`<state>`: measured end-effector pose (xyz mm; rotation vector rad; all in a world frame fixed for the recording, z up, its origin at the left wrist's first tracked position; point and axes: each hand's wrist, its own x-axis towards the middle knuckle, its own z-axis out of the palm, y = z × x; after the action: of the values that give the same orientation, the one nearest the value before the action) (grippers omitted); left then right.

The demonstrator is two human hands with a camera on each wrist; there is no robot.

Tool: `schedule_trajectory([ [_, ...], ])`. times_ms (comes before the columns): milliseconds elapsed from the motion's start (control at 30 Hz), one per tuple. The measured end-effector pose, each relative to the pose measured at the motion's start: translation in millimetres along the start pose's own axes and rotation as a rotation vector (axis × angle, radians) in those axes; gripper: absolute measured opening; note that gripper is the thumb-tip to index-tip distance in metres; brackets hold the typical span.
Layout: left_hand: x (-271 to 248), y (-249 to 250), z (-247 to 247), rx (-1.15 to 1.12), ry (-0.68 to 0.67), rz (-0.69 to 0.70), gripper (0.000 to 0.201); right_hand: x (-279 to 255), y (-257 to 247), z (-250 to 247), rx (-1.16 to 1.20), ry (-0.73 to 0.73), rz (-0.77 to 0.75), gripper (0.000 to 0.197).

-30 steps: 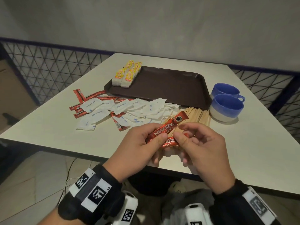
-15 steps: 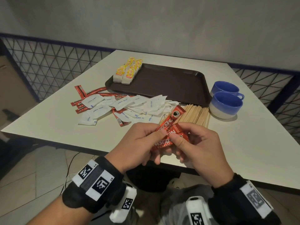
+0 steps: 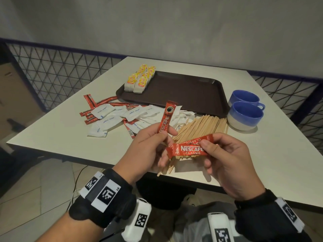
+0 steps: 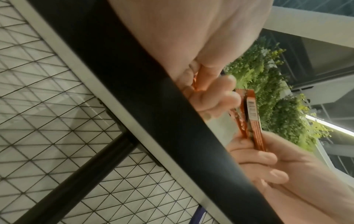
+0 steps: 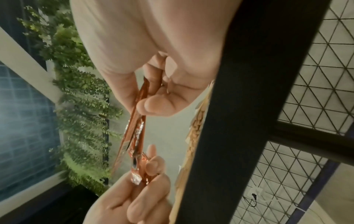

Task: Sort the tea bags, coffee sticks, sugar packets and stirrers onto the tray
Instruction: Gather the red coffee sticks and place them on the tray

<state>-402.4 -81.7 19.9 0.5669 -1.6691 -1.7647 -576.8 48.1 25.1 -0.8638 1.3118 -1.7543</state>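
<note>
Your left hand (image 3: 148, 147) pinches one red coffee stick (image 3: 166, 119) between thumb and forefinger and holds it nearly upright above the near edge of the desk (image 3: 52, 137), its printed cup end pointing up. Your right hand (image 3: 225, 159) grips a small bundle of coffee sticks (image 3: 188, 151) lying almost level, thumb on top and fingers (image 3: 208, 165) curled beneath; the bundle's left end sits just beside the lower end of the upright stick. In the left wrist view the same sticks (image 4: 250, 119) appear edge on, clamped between the two hands, and the right wrist view shows them (image 5: 134, 131) running from your right thumb down to your left hand.

On the desk, the brown tray (image 3: 188, 91) lies at the far side. Two rows of yellow-tagged tea bags (image 3: 139, 79) stand on its left end. In front of the tray, white sugar packets (image 3: 108, 119) are scattered in a loose heap, with more red coffee sticks (image 3: 104, 103) lying under and beside them on the left. A fan of wooden stirrers (image 3: 201, 126) lies to the right of the packets, behind your hands. Two blue cups (image 3: 244, 114) stand just right of the tray, touching each other.
</note>
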Motion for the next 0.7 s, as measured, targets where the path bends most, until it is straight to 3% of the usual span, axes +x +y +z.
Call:
schedule_trajectory([
  [167,-0.6,1.6,0.7,-0.076,0.098,0.054,0.029,-4.0,-2.1,3.3,-0.090,-0.024,-0.010,0.025],
  [367,-6.6,7.4,3.6,0.158,0.034,0.080,0.043,1.0,-49.3,32.0,-0.501,-0.207,-0.072,0.012],
  [500,-10.1,9.7,3.3,0.106,-0.049,0.063,0.045,24.5,-71.1,50.4,-0.814,-0.181,-0.199,0.002],
  [600,-6.1,7.4,0.5,0.010,-0.083,0.052,0.032,39.6,-76.2,59.1,-0.894,-0.158,-0.222,0.008],
  [700,-1.0,3.8,-2.7,-0.080,-0.025,0.045,0.027,46.6,-75.2,60.7,-0.978,-0.173,-0.224,0.019],
])
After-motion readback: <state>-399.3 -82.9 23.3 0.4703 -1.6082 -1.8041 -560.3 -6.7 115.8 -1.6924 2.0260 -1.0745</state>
